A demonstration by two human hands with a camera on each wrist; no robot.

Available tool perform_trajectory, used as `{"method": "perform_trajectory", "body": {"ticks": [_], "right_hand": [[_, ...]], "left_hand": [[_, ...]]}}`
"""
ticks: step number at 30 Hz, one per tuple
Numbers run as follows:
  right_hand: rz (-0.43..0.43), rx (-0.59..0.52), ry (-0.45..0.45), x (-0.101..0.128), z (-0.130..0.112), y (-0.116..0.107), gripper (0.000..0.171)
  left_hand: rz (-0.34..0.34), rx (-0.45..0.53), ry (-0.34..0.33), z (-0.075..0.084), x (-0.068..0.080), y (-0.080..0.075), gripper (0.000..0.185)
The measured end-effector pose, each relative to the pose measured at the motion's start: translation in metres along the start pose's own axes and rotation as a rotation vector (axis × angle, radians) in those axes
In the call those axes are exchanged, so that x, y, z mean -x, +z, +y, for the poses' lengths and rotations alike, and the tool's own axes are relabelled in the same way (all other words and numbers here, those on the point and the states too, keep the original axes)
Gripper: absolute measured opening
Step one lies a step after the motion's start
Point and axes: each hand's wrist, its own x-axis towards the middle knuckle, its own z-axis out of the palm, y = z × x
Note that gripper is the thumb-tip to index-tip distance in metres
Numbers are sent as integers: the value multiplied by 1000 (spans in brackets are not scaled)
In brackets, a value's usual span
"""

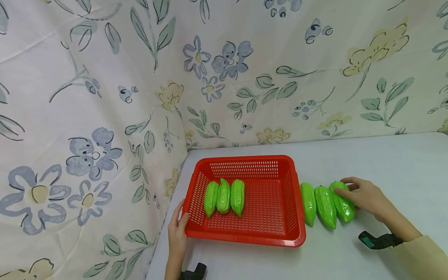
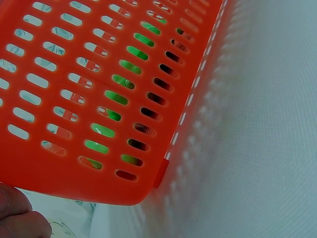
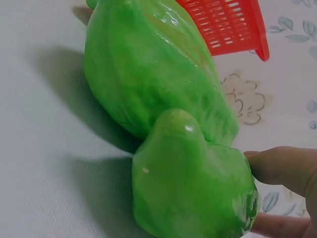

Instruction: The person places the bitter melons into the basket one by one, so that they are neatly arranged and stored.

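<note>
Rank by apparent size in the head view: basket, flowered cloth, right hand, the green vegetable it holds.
1. Flowered cloth
2. Basket
3. Right hand and green vegetable: too alike to rank.

Left wrist view: edge crops red basket [image 2: 114, 191], which partly hides green vegetables [image 2: 116, 97]. Right wrist view: edge crops right fingers [image 3: 283, 168].

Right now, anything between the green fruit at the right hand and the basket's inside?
Yes: two more green fruits lie side by side left of it, then the red basket's raised right rim.
</note>
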Motion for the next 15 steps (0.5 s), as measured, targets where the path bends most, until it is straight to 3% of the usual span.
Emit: {"method": "perform_trajectory", "body": {"ticks": [15], "right_hand": [[38,-37,-27,4,0,-9,77]], "left_hand": [[0,-4,0,2,0,0,48]]}}
